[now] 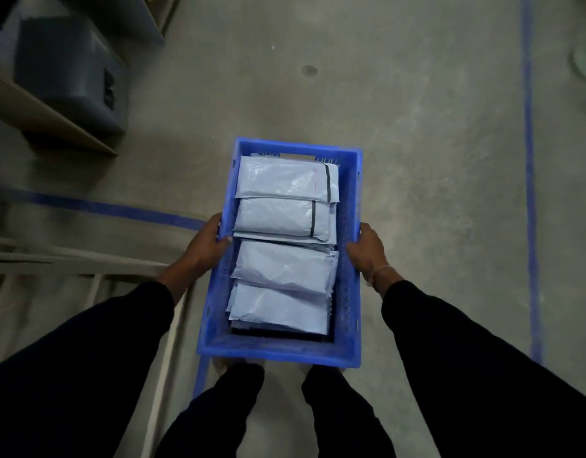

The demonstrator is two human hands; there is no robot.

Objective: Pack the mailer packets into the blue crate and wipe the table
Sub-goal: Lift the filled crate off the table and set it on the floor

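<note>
Stretching under everything is grey concrete floor (417, 127), w/ blue tape lines (529, 193) running away on the right and across at left. Top left, a dark grey box (67, 71) sits on a wooden platform (47, 123). Big item now: blue crate (351, 292), carried above the floor in front of the person's legs, long axis running straight away from the body, near short end just above the knees. Inside, mailer packets (285, 269) lie flat in a row front to back, four showing on top, more edges peeking beneath; each packet's long axis goes crosswise, left-right, at right angles to the crate's. Two far packets show a dark strip near their right ends. Black sleeves both sides. Left hand (206, 246) grips the left long rim about mid-length, thumb hooked over the top edge into the crate, fingers curled round outside. Right hand (367, 249) clamps the right rim opposite, fingers wrapped over the wall; thin band at the wrist.
</note>
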